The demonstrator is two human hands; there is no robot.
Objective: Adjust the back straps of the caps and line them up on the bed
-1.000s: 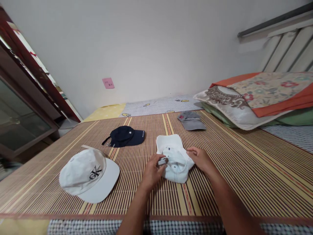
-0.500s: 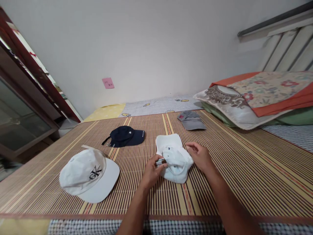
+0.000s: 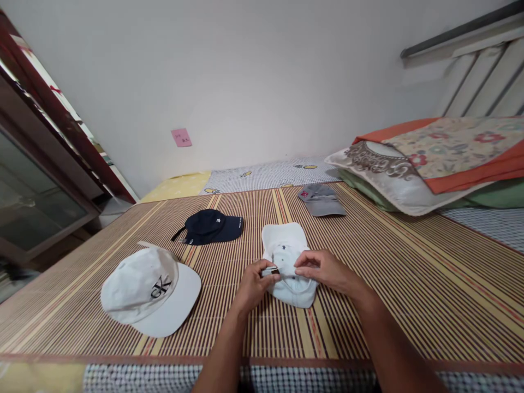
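Note:
A white baseball cap (image 3: 284,236) lies on the mat with its brim pointing away and the inside of its crown showing. My left hand (image 3: 254,285) pinches the cap's back strap at the small dark buckle (image 3: 275,271). Over the right side of the crown is my right hand (image 3: 323,268), thumb and fingertips brought together close to the strap. Whatever sits between those fingertips is too small to make out. Left of my hands rests a larger white cap (image 3: 139,284) with black "CK" letters. Farther off lie a navy cap (image 3: 208,226) and a grey cap (image 3: 323,200).
A striped bamboo mat (image 3: 229,333) covers the bed, with checked bedding (image 3: 266,174) along the wall. Stacked pillows (image 3: 421,164) fill the back right, below a radiator (image 3: 487,76). A glass-fronted cabinet (image 3: 33,185) stands left. One pink note (image 3: 181,137) is on the wall.
My right hand has moved left, from the white cap's right edge to over its crown, its fingertips nearing my left hand. The left hand keeps its pinch at the buckle.

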